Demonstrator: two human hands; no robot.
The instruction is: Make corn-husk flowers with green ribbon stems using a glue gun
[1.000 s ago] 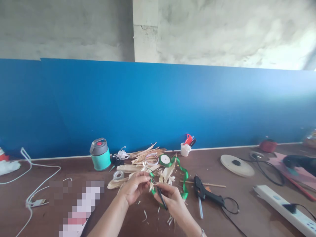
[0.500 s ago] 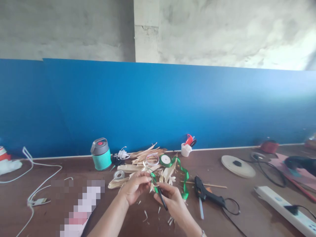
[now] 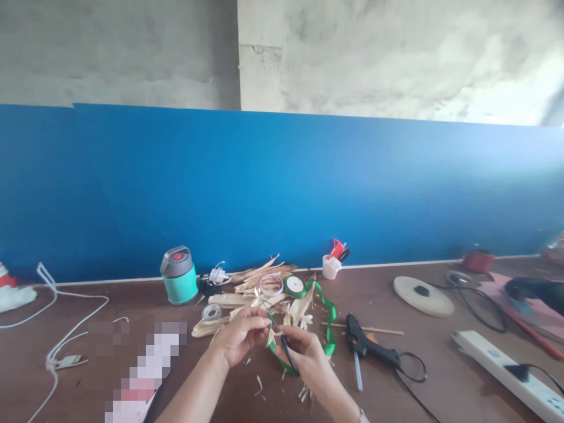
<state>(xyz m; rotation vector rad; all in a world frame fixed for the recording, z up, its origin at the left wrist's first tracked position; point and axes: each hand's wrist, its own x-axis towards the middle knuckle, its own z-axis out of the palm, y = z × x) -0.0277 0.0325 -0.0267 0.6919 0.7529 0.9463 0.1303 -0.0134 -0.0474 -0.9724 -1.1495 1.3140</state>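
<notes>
My left hand (image 3: 244, 336) pinches a thin green stem (image 3: 269, 312) with thumb and fingertips. Pale pieces of dried husk (image 3: 272, 337) hang from the pinched spot. My right hand (image 3: 305, 352), just to the right, has its fingers closed on a slim black tool (image 3: 289, 353), whose tip points at the stem; its exact kind is hard to make out. Green ribbon (image 3: 281, 363) loops below the tool, close to the right fingers. Behind both hands lies a pile of dried husks (image 3: 264, 273), with a ribbon spool (image 3: 295, 285) on it.
A glue gun (image 3: 370, 343) and a thin wooden stick (image 3: 383, 331) lie to the right. Farther right are a round pale lid (image 3: 423, 296) and a power strip (image 3: 506, 364). Left stand a teal container (image 3: 180, 282) and a tape roll (image 3: 211, 312). A white cup (image 3: 330, 267) holds tools.
The green ribbon by the tool now hangs lower and loops beneath it. The tool's tip has shifted slightly toward the stem at my left fingertips. Both hands stay in nearly the same place.
</notes>
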